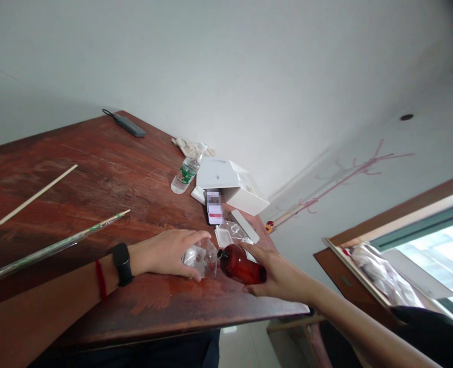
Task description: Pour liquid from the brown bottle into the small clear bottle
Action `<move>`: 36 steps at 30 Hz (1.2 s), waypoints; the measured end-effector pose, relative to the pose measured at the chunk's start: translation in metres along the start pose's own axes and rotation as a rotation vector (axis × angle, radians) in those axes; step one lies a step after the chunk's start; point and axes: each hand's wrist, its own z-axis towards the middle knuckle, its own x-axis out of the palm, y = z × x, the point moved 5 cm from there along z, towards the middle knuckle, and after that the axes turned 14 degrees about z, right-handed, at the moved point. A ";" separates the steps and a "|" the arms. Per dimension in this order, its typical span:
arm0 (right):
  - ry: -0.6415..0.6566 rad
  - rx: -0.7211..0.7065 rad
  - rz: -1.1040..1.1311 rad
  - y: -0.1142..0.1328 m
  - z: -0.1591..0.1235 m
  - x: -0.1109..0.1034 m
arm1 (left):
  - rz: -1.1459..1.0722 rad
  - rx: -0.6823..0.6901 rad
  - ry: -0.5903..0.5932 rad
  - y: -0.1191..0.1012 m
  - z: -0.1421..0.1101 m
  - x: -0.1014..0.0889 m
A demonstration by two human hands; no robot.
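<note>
Two hands: both at work near the front edge of the wooden table (107,174), close together.
Left hand (165,253): fingers curled over a clear crumpled plastic bag (201,258), pinning it against the tabletop; a black watch (122,263) and a red cord sit on the wrist.
Right hand (278,273): wrapped around a brown bottle (243,265), held tipped on its side with the neck pointing at the bag.
Bottle and bag: the bottle's mouth is touching or just beside the bag's opening; whether anything flows cannot be told.
Step in hand: by my judgement, bringing the bottle's neck to the bag's mouth while the other hand steadies it.
Next move calls for: probably a steady tilt and a bag mouth kept open, since the thin plastic looks likely to fold.
Nearby: a small clear tray (223,236), a phone (213,207), a white box (230,184), a water bottle (185,174).
Farther left: two long thin sticks (38,193) and a glass rod (53,248).
</note>
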 end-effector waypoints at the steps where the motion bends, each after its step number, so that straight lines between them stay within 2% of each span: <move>1: 0.008 0.013 -0.004 0.000 0.000 0.000 | -0.001 -0.001 -0.001 0.000 0.000 0.000; 4: 0.031 0.048 -0.014 -0.001 0.001 0.001 | -0.008 -0.004 0.005 0.000 0.000 0.000; 13: 0.022 0.014 -0.008 -0.002 0.001 0.000 | -0.005 0.009 0.015 0.001 0.001 0.001; 36: 0.040 0.034 -0.035 0.005 0.001 -0.004 | 0.018 0.025 -0.006 0.002 0.000 0.000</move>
